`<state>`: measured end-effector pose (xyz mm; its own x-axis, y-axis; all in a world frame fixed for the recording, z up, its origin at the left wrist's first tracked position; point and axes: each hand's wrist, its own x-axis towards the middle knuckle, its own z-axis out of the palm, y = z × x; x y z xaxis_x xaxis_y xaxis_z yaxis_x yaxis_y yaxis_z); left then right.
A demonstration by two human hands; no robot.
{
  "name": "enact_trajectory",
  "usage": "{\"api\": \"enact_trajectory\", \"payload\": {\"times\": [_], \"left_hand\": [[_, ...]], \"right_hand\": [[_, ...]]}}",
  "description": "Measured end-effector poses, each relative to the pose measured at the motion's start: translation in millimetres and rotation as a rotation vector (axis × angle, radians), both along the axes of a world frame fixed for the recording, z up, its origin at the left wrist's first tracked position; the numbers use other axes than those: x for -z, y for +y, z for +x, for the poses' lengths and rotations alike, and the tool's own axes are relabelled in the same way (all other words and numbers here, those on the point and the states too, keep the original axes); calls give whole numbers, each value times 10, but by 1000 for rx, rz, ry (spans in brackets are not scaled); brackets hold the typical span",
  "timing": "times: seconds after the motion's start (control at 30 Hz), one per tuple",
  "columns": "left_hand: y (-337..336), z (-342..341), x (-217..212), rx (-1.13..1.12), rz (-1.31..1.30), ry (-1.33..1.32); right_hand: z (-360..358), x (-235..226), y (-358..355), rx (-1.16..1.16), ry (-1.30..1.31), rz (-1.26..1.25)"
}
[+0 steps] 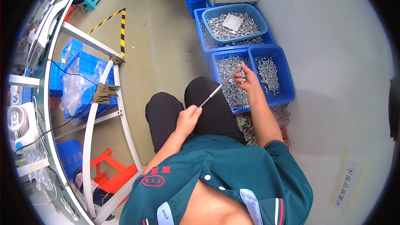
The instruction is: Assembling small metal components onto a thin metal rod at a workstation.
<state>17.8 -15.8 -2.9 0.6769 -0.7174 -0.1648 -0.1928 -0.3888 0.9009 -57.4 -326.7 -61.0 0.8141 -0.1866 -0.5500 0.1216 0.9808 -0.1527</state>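
Observation:
A slim grey metal rod [214,92] slants across above my knees, up and to the right. My left hand [188,120] is closed round its lower end. At the upper end, the fingers of my right hand [248,79] pinch together near the tip; any small part there is too small to make out. Below my right hand stands a blue divided crate [287,68]. Small silvery metal parts [233,93] fill much of its left compartment, and a smaller heap [267,75] lies in the right one.
Behind it, a light blue basket [263,29] of metal parts sits in another blue crate [200,29]. Long thin metal pieces [281,118] lie under the front crate. A white wall [333,79] borders the right; a white metal frame [89,141] and red stool [112,171] stand left.

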Motion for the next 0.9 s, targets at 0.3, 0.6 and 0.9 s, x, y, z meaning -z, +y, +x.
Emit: {"api": "enact_trajectory", "payload": {"times": [0.3, 0.6, 0.9], "left_hand": [[20, -2, 18, 8, 5, -16], [22, 3, 26, -1, 22, -4], [15, -3, 21, -8, -2, 24]], "right_hand": [[-44, -310, -28, -110, -216, -97], [-10, -669, -25, -197, -105, -395], [10, -708, 181, -61, -92, -421]]}}
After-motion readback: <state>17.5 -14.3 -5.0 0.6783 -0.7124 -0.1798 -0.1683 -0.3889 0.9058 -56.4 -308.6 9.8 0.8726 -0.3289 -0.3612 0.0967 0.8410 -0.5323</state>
